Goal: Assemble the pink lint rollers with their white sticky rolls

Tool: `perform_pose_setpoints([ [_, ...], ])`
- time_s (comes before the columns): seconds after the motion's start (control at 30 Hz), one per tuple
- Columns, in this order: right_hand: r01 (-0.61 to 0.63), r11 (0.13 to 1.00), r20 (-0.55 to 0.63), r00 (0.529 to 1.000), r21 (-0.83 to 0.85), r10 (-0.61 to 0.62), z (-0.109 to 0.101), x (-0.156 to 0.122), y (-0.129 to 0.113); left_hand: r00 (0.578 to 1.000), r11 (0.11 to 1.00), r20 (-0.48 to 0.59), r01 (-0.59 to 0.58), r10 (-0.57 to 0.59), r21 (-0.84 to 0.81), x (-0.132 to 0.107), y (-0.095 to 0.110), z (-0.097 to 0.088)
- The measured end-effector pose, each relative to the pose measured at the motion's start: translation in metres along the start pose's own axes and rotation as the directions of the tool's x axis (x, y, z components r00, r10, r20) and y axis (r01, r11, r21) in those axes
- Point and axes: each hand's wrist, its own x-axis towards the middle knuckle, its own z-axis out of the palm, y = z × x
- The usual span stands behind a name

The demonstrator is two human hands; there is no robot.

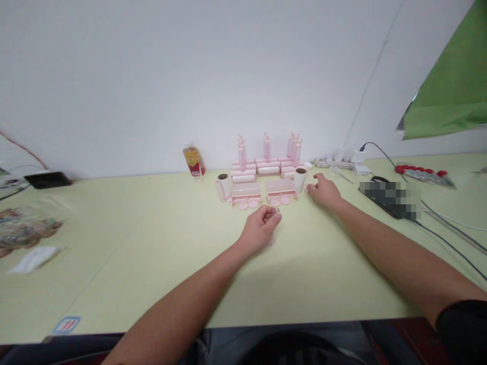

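Observation:
My left hand (259, 229) is closed in a pinch on a clear pinkish plastic piece (271, 239), mostly covered by the fingers. Just right of a white paper roll (300, 180) with a brown core, my right hand (325, 191) reaches over the table with thumb and forefinger apart. Whether its fingertips touch anything small is too blurred to see. In front of the rolls lie two open pink plastic cases (246, 194) with clear covers, and several pink discs (253, 204). Another white roll (223, 179) stands at left beside a clear pinkish part (220, 191).
Behind, pink cases with white rolls (268, 168) lie stacked, with upright pink handles (267, 148) on them. A drink bottle (193, 161) stands by the wall. At right are a power strip (340, 163), a black device (388, 198), cables and red-capped items (422, 172).

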Motion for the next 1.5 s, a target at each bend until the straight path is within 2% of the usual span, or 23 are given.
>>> perform_pose_setpoints([
  [0.1,-0.018,0.978,-0.016,1.0,0.208,0.022,-0.017,-0.025,-0.023,0.999,0.999,-0.038,-0.015,0.013,-0.052,0.001,0.004,-0.001],
  [0.2,-0.02,0.903,0.117,0.993,0.429,-0.034,-0.036,-0.065,-0.058,0.996,0.975,-0.025,-0.088,0.085,-0.205,-0.004,0.018,0.0],
  [0.23,-0.028,0.85,0.173,0.982,0.527,-0.075,-0.041,-0.08,-0.071,0.991,0.96,-0.012,-0.135,0.137,-0.246,-0.008,0.024,0.001],
  [0.27,-0.101,0.673,0.265,0.953,0.732,-0.145,-0.046,-0.096,-0.084,0.979,0.947,-0.002,-0.197,0.203,-0.255,-0.012,0.032,0.002],
  [0.3,-0.184,0.496,0.326,0.921,0.849,-0.215,-0.05,-0.111,-0.096,0.961,0.936,0.0,-0.27,0.277,-0.227,-0.017,0.039,0.003],
  [0.33,-0.246,0.371,0.358,0.893,0.895,-0.271,-0.052,-0.125,-0.107,0.937,0.924,-0.007,-0.346,0.35,-0.163,-0.023,0.047,0.004],
  [0.37,-0.281,0.298,0.37,0.876,0.912,-0.308,-0.054,-0.137,-0.117,0.909,0.906,-0.021,-0.416,0.416,-0.079,-0.029,0.054,0.006],
  [0.43,-0.299,0.232,0.366,0.861,0.926,-0.353,-0.052,-0.155,-0.131,0.85,0.853,-0.075,-0.521,0.522,0.035,-0.038,0.066,0.008],
  [0.53,-0.246,0.235,0.321,0.868,0.94,-0.379,-0.043,-0.167,-0.14,0.79,0.807,-0.164,-0.583,0.59,0.093,-0.047,0.078,0.01],
  [0.63,-0.178,0.256,0.272,0.876,0.95,-0.399,-0.031,-0.168,-0.141,0.775,0.8,-0.202,-0.59,0.599,0.107,-0.049,0.083,0.011],
  [0.87,-0.155,0.342,0.302,0.849,0.927,-0.434,-0.013,-0.175,-0.137,0.872,0.883,-0.17,-0.469,0.458,-0.025,-0.05,0.083,0.011],
  [1.0,-0.136,0.367,0.3,0.846,0.92,-0.441,-0.01,-0.177,-0.135,0.894,0.896,-0.154,-0.436,0.42,-0.086,-0.052,0.084,0.011],
  [1.23,0.003,0.391,0.203,0.851,0.92,-0.485,-0.007,-0.173,-0.136,0.921,0.904,-0.144,-0.385,0.362,-0.187,-0.051,0.084,0.011],
  [1.5,0.01,0.372,0.189,0.848,0.928,-0.495,-0.001,-0.169,-0.132,0.937,0.918,-0.17,-0.337,0.305,-0.208,-0.048,0.081,0.011],
])
